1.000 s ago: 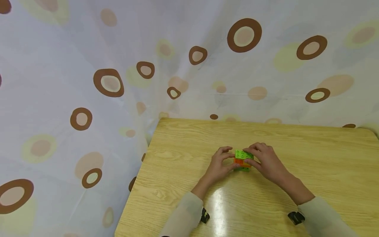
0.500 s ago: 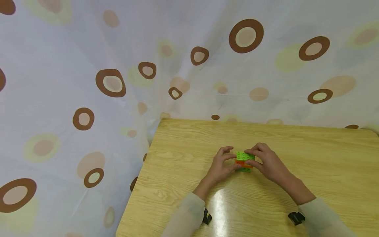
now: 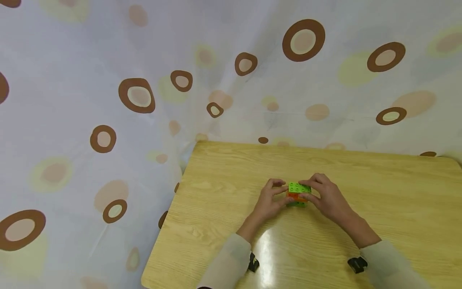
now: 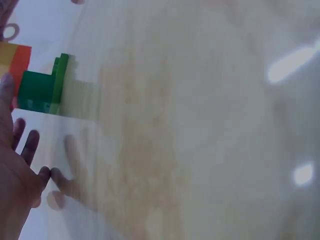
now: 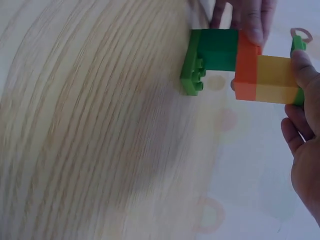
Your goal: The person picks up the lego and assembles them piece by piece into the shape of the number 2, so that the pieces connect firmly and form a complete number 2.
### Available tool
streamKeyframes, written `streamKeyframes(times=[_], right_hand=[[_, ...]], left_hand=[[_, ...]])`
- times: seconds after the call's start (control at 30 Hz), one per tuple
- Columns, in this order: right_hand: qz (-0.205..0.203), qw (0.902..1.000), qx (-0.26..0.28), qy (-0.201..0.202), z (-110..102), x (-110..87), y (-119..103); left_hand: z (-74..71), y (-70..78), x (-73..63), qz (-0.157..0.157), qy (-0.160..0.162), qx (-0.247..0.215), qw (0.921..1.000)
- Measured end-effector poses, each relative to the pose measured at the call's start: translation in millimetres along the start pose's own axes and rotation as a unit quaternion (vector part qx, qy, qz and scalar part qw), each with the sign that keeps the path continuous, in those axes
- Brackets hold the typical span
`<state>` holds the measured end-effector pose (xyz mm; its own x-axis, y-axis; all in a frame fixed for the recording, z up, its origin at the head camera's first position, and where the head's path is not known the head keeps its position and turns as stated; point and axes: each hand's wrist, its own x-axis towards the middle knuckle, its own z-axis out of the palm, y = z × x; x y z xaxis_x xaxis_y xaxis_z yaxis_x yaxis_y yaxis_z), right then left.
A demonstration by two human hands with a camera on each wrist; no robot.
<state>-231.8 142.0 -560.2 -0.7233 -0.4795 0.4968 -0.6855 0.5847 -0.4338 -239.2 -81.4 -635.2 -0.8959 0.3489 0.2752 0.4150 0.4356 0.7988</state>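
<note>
A stack of toy building bricks stands on the table between both hands. The right wrist view shows its layers: a light green base [image 5: 189, 70], a dark green brick [image 5: 218, 49], an orange brick [image 5: 246, 75] and a yellow brick [image 5: 276, 80]. A lime green studded brick [image 3: 295, 187] tops it in the head view. My left hand [image 3: 268, 202] holds the stack from the left, thumb against the orange layer. From the right, my right hand [image 3: 329, 198] pinches the upper part, its thumb at the yellow and lime bricks. Its fingers hide part of the top.
The wood-grain table [image 3: 216, 224] meets a patterned curtain [image 3: 231, 88] at its back and left edges. Dark bands [image 3: 357, 265] sit at both sleeve cuffs. Light glares off the table in front of the hands.
The head view has shifted slightly. Both hands keep their hold on the brick stack, with hardly any movement.
</note>
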Motion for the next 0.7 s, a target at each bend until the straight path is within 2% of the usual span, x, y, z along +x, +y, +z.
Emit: streamKeyframes(times=[0.13,0.23,0.33,0.43,0.57,0.7], right_hand=[[0.027,0.9995,0.008,0.014,0,-0.4,1],[0.08,0.9961,0.034,0.014,3,1.7,4],[0.153,0.9857,0.07,0.006,8,2.8,13],[0.206,0.9744,0.089,-0.009,18,1.6,23],[0.225,0.9693,0.097,-0.02,35,-1.5,37],[0.219,0.9716,0.088,-0.016,51,-2.8,45]], left_hand=[[2.4,4.8,-3.6,-0.009,0.001,0.001,1.0],[2.1,13.3,-4.8,-0.028,0.001,0.005,0.9996],[4.0,21.4,-4.0,-0.064,-0.002,0.002,0.9979],[7.7,26.0,-1.6,-0.1,-0.006,0.004,0.995],[11.5,28.0,1.8,-0.115,-0.002,0.03,0.9929],[12.1,28.1,3.6,-0.121,0.003,0.054,0.9912]])
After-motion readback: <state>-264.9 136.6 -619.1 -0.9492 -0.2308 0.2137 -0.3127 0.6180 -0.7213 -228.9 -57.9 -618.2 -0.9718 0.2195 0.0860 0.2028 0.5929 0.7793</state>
